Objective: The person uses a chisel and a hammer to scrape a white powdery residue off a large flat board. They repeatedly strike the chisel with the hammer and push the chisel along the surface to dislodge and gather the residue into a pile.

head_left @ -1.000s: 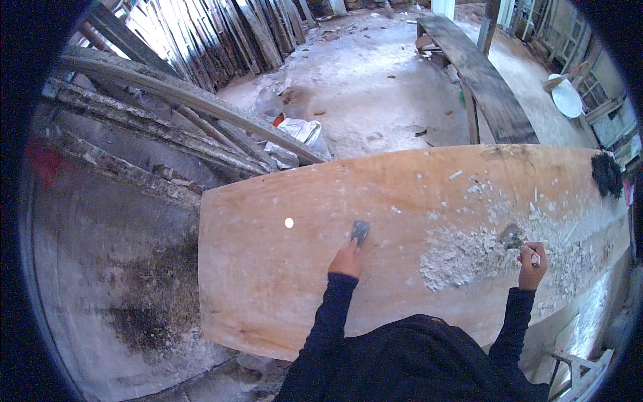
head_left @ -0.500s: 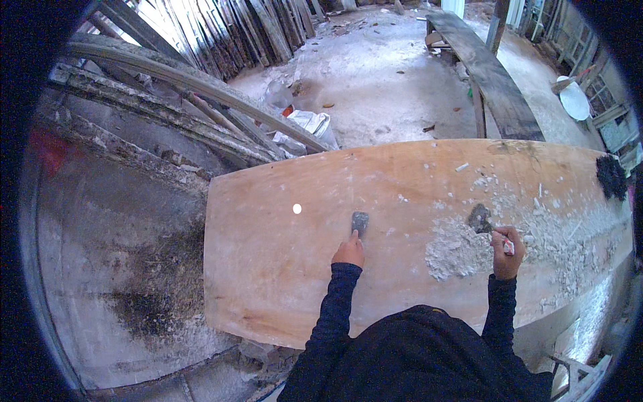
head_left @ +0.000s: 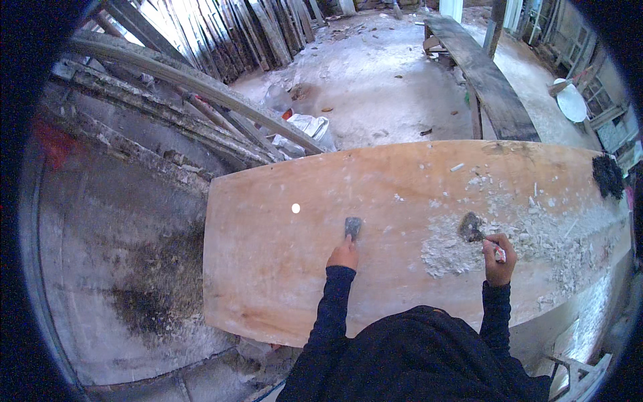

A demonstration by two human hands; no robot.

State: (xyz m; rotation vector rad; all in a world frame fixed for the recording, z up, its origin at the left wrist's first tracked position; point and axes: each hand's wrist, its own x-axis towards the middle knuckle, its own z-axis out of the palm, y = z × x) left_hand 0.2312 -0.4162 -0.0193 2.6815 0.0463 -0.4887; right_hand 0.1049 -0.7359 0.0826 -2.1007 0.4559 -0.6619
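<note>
my left hand (head_left: 343, 256) gripped a scraper (head_left: 353, 227) at its twelve o'clock; my right hand (head_left: 500, 264), a broad-bladed tool (head_left: 471, 228) at ten, over white flakes (head_left: 443, 253). i judged a hasty sweep could scatter them.

Full-length dark sleeves (head_left: 331, 301) here, wrinkled all along, and there's the black top (head_left: 422, 358), broad across the frame's lower centre!

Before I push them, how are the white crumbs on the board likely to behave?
The white crumbs will probably scatter rather than move as one piece, since they lie as separate flakes and bits. Many look small and thin, so they're likely light and easily broken. They may slide readily, as the board's bare stretch looks fairly smooth.
</note>
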